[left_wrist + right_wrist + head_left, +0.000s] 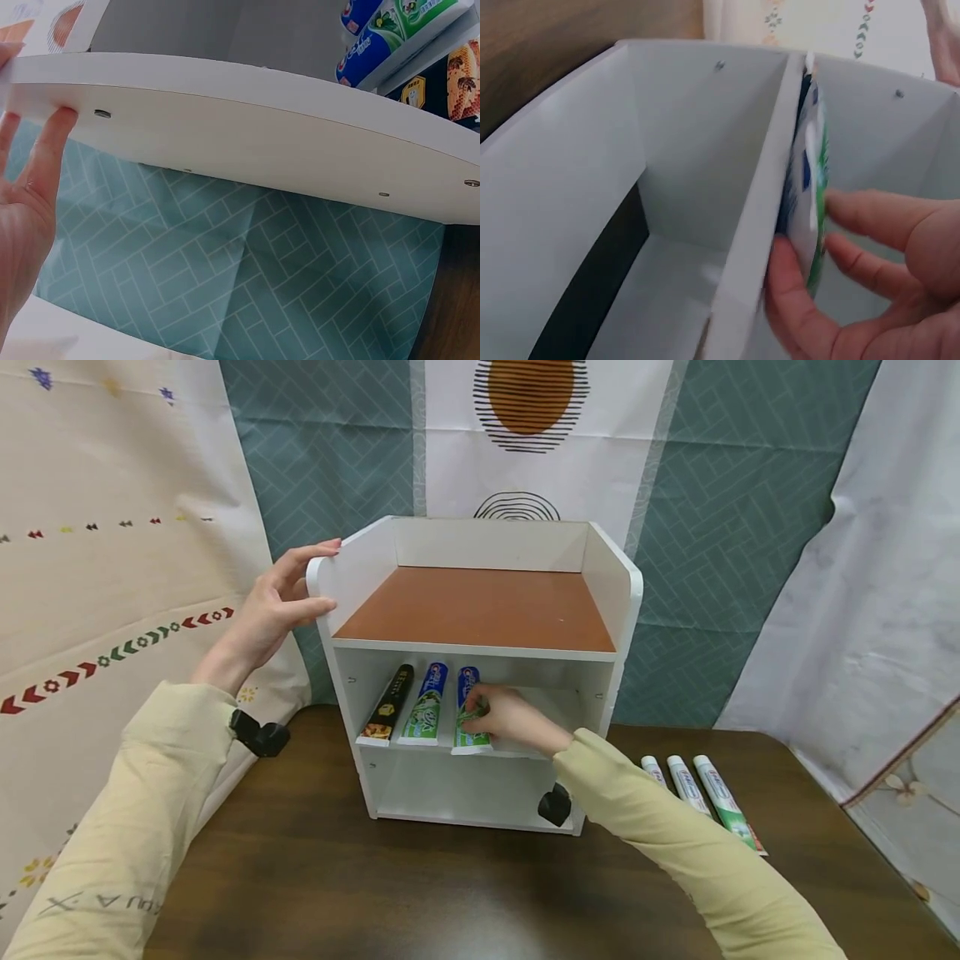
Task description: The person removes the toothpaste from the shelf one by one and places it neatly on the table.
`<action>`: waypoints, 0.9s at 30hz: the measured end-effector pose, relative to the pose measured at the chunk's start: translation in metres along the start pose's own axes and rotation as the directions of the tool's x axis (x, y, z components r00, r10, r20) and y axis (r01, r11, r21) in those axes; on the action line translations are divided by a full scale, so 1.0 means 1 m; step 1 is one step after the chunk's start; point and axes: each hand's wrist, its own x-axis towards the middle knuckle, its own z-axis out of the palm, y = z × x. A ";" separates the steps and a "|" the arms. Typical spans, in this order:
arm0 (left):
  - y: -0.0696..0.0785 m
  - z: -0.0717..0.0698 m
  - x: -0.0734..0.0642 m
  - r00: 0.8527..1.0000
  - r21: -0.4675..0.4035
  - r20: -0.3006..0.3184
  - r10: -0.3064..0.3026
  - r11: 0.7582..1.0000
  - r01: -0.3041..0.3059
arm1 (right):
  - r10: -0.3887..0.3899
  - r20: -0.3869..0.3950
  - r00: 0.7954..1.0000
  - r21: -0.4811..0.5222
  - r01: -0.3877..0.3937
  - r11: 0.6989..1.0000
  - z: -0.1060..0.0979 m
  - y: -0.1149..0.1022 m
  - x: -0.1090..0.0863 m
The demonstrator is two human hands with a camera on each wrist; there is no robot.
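Observation:
A small white shelf unit (480,652) with a brown top stands on the table. My left hand (273,602) holds its left side panel (247,120) near the upper front corner, thumb over the front edge and other fingers against the outer face. On the middle shelf, my right hand (506,717) pinches a blue and green toothpaste tube (467,681), its crimped end at the shelf's front edge. In the right wrist view, fingers (799,296) lie on both sides of this tube. To its left lie another blue and green tube (425,710) and a black tube (390,702).
Right of the unit, several toothpaste tubes (723,802) lie side by side on the dark wooden table (420,893), partly behind my right sleeve (675,835). A lower compartment (465,789) sits below the middle shelf. Patterned cloths (750,527) hang behind and at both sides.

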 end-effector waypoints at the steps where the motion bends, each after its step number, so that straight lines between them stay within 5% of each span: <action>1: 0.000 0.000 0.000 1.000 0.000 -0.001 0.002 1.000 -0.002 | 0.012 0.001 1.000 -0.020 -0.012 1.000 0.001 -0.003 0.001; 8: 0.001 -0.001 -0.001 1.000 0.002 0.000 -0.001 1.000 0.001 | 0.091 -0.024 0.996 0.004 -0.091 0.996 0.004 -0.008 0.005; 13: 0.001 0.000 -0.001 1.000 -0.004 0.004 0.000 1.000 0.000 | 0.139 0.002 0.990 0.141 -0.137 0.980 0.002 -0.002 0.004; 17: 0.000 0.000 0.000 1.000 -0.008 0.005 0.002 1.000 -0.002 | 0.183 0.089 0.979 0.346 -0.203 0.916 -0.006 0.002 -0.001; 21: 0.000 0.000 -0.001 1.000 -0.010 0.000 -0.005 1.000 0.005 | 0.186 0.172 0.967 0.522 -0.250 0.816 -0.016 0.008 -0.009; 24: 0.000 0.000 -0.001 1.000 -0.015 0.001 -0.009 1.000 0.009 | 0.177 0.198 0.964 0.557 -0.260 0.789 -0.024 0.011 -0.018; 27: 0.001 -0.001 -0.001 1.000 -0.011 0.001 -0.009 1.000 0.009 | 0.158 0.198 0.967 0.530 -0.241 0.813 -0.029 0.015 -0.026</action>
